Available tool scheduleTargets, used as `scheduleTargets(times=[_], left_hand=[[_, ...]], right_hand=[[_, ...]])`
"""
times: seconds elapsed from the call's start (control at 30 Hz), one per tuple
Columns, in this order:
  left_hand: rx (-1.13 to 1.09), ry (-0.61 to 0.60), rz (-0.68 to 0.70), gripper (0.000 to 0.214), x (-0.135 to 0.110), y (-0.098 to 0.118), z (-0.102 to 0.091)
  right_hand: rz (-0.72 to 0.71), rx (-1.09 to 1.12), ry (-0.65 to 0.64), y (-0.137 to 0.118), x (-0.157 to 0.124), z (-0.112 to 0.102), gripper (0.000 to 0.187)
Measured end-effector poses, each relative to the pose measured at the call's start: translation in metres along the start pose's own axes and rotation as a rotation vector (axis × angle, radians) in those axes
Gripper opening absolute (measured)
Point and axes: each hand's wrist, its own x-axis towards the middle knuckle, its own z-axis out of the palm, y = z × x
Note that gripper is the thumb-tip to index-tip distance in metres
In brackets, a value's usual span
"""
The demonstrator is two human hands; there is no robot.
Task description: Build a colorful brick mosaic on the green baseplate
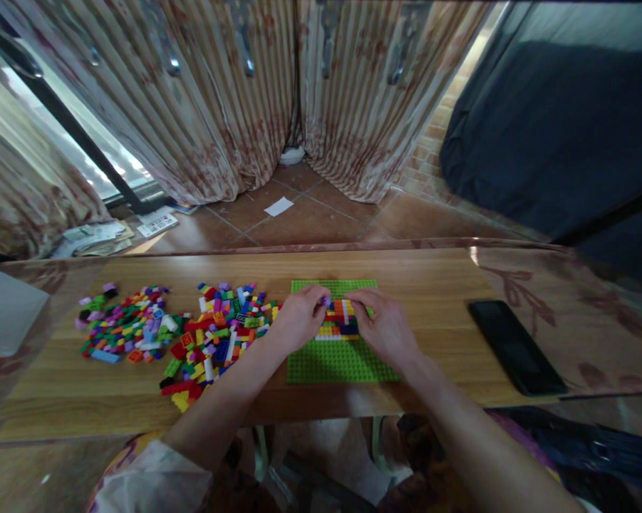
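A green baseplate [335, 362] lies on the wooden table [438, 285] in front of me. A patch of red, orange, yellow, white and blue bricks [340, 326] is built on its middle. My left hand [298, 318] rests at the patch's left edge, fingers curled and pinching a small purple brick [326, 302]. My right hand [383, 324] sits on the right side of the patch, fingers bent down onto the bricks; what it holds, if anything, is hidden.
Two heaps of loose coloured bricks [208, 335] spread over the table to the left. A black phone [516, 345] lies flat at the right. Beyond the table's far edge are floor tiles, papers [93, 237] and curtains [235, 92].
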Motion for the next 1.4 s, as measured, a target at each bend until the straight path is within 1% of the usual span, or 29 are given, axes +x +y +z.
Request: scheduleTargets(times=[0.23,0.43,0.63,0.87,1.03,1.17,1.4], left_hand=[[0.004,-0.062,0.092,0.025,0.0003,0.0022,-0.0016],[0.013,-0.085,0.075,0.029,-0.0020,0.0049,-0.0019],[0.005,-0.094,0.072,0.035,-0.0039,0.0022,-0.0006],[-0.005,-0.106,0.044,0.035,-0.0048,0.0055,-0.0012],[-0.005,-0.051,-0.010,0.037,-0.0059,0.0063,0.0026],[-0.025,-0.033,-0.056,0.039,-0.0058,0.0049,0.0050],[-0.067,-0.022,-0.120,0.042,-0.0052,0.0056,0.0063]], right_hand=[[0.004,0.016,-0.004,0.0008,0.0003,0.0012,0.023],[0.009,-0.003,-0.063,0.0013,0.0006,0.0019,0.024],[-0.009,-0.023,-0.118,0.0021,0.0003,0.0047,0.027],[-0.072,-0.089,-0.141,0.0028,-0.0018,0.0077,0.032],[-0.111,-0.119,-0.177,0.0027,-0.0036,0.0076,0.035],[-0.136,-0.200,-0.231,0.0002,-0.0040,0.0068,0.037],[-0.112,-0.306,-0.286,-0.0046,-0.0037,0.0054,0.034]])
